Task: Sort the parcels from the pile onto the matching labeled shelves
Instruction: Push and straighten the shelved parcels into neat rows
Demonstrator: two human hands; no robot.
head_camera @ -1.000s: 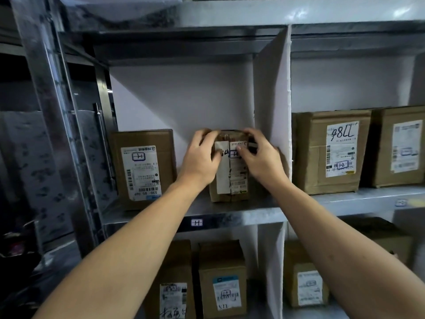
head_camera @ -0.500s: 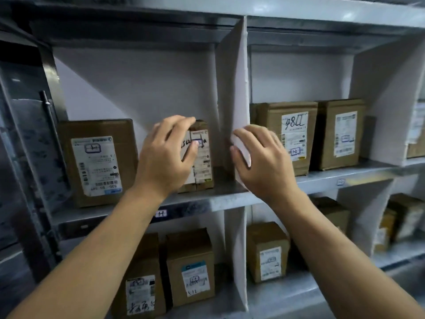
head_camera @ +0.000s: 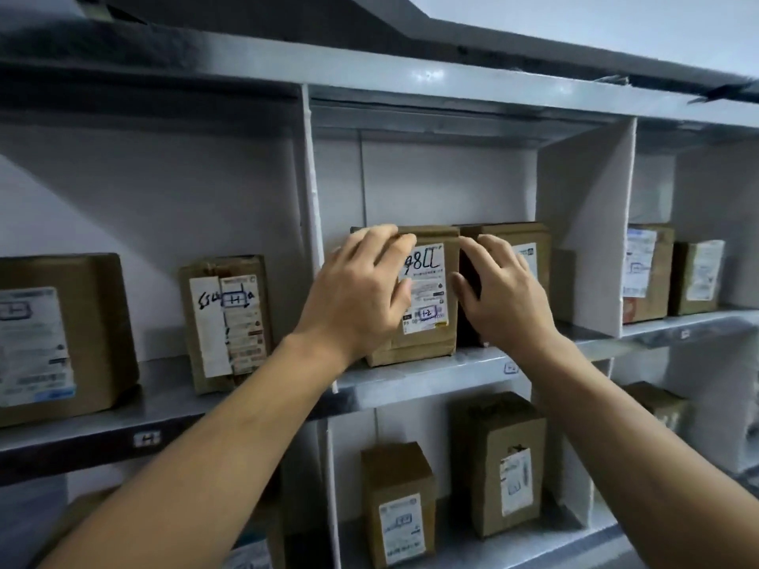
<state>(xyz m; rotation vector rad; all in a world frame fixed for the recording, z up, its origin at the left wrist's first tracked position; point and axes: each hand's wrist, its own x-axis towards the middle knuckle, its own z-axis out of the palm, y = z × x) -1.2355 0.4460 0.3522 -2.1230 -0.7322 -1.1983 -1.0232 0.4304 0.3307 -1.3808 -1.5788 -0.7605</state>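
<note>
Behind the left hand and right hand, both spread and gripping nothing, the parcel could be tipped off the shelf if pulled unevenly.

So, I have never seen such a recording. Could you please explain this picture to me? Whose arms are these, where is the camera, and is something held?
There is no machine here. The two bare arms belong to a person, and the only camera sits on that person's head, looking forward at a metal shelf split by white dividers. Cardboard boxes with paper labels stand on it. The left hand lies on the front and top corner of the box marked 1-2. The right hand reaches to that box's right side, by the neighbouring box. The fingers look fairly straight, so the box seems touched, not lifted; it stands on the shelf. One compartment to the left stands a smaller box marked 1-1, above a shelf tag that seems to read 1-1 too.
</note>
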